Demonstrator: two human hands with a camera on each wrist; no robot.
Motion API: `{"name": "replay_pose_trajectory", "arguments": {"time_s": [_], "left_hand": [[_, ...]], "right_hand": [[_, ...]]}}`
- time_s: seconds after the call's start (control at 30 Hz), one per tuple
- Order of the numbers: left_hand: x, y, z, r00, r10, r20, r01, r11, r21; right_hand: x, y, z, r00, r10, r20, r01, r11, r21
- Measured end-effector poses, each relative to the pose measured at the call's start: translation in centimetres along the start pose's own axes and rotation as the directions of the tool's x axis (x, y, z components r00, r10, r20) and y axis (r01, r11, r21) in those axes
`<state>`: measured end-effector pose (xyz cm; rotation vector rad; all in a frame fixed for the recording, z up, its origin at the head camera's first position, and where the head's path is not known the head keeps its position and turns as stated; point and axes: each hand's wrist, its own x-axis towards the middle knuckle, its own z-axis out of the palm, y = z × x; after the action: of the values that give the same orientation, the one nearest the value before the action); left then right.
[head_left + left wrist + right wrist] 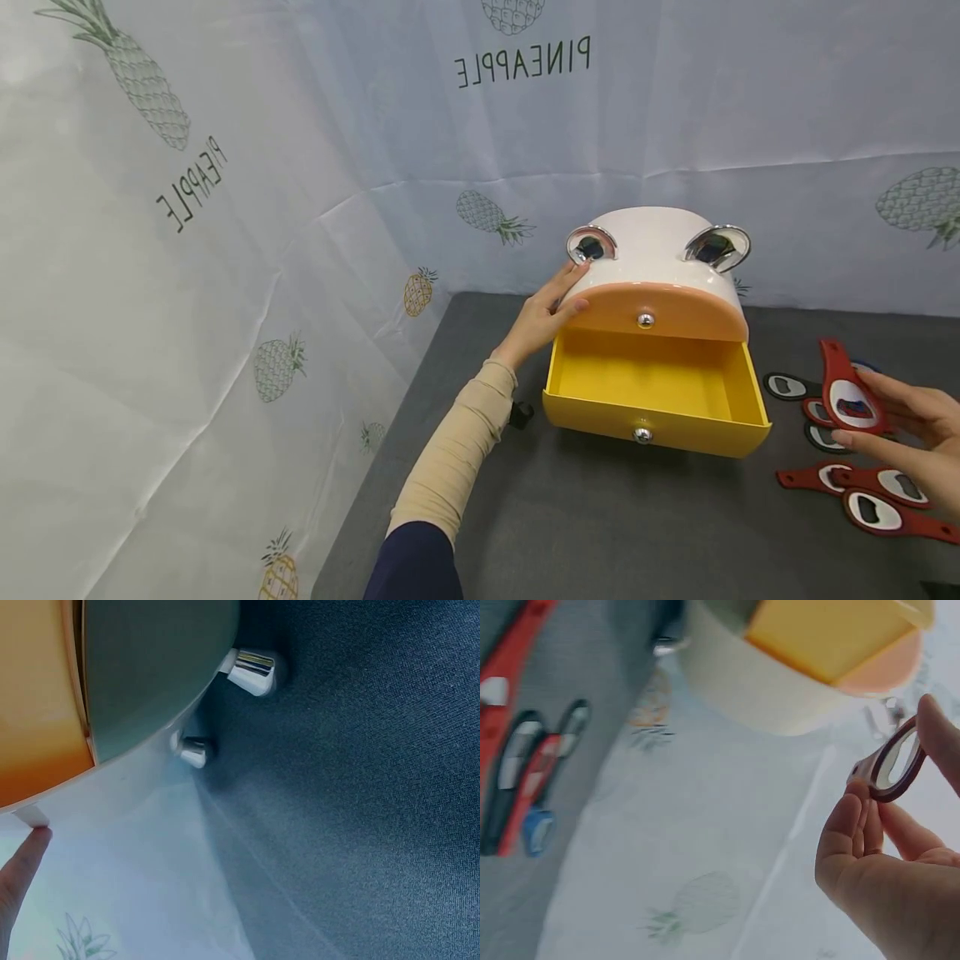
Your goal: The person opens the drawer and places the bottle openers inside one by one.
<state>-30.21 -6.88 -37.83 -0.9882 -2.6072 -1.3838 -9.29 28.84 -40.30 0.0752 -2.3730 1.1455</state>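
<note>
A white frog-faced storage box (651,237) has its yellow lower drawer (697,437) pulled out, nothing inside it. The orange upper drawer (686,312) is closed. My left hand (534,327) rests with extended fingers against the box's left side, below one mirrored eye. In the left wrist view, one finger (26,862) touches the box's edge. To the right of the drawer, my right hand (926,429) pinches a red bottle opener (835,367) between thumb and fingers, raised over other openers. In the right wrist view this bottle opener (891,771) appears tilted.
Black, red and blue bottle openers (786,386) lie behind the raised one. Several red openers (873,518) overlap nearer me. A pineapple-print curtain (390,225) hangs behind and left of the dark table (600,533). Short silver legs (253,671) support the box.
</note>
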Motion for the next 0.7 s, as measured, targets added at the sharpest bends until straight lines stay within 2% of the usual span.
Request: {"name": "replay_pose_trajectory", "arguments": {"time_s": [0.13, 0.27, 0.37, 0.5, 0.7], "left_hand": [[0.0, 0.1, 0.0, 1.000, 0.000, -0.003, 0.000, 1.000, 0.014], [0.0, 0.1, 0.1, 1.000, 0.002, -0.004, -0.002, 1.000, 0.014], [0.0, 0.1, 0.0, 1.000, 0.002, -0.005, -0.002, 1.000, 0.009], [0.0, 0.2, 0.1, 1.000, 0.000, -0.005, 0.000, 1.000, 0.007], [-0.1, 0.1, 0.1, 1.000, -0.006, -0.010, 0.007, 1.000, 0.012]], "right_hand": [[1.2, -1.9, 0.0, 0.993, 0.029, 0.112, -0.029, 1.000, 0.001], [2.5, -3.4, 0.7, 0.958, 0.073, 0.276, -0.062, 0.997, -0.049], [3.6, -4.5, 1.5, 0.933, 0.000, 0.359, -0.002, 1.000, 0.005], [4.9, -5.7, 2.7, 0.895, -0.127, 0.428, 0.083, 0.989, 0.120], [6.4, -6.9, 4.6, 0.828, -0.214, 0.518, 0.137, 0.974, 0.183]]}}
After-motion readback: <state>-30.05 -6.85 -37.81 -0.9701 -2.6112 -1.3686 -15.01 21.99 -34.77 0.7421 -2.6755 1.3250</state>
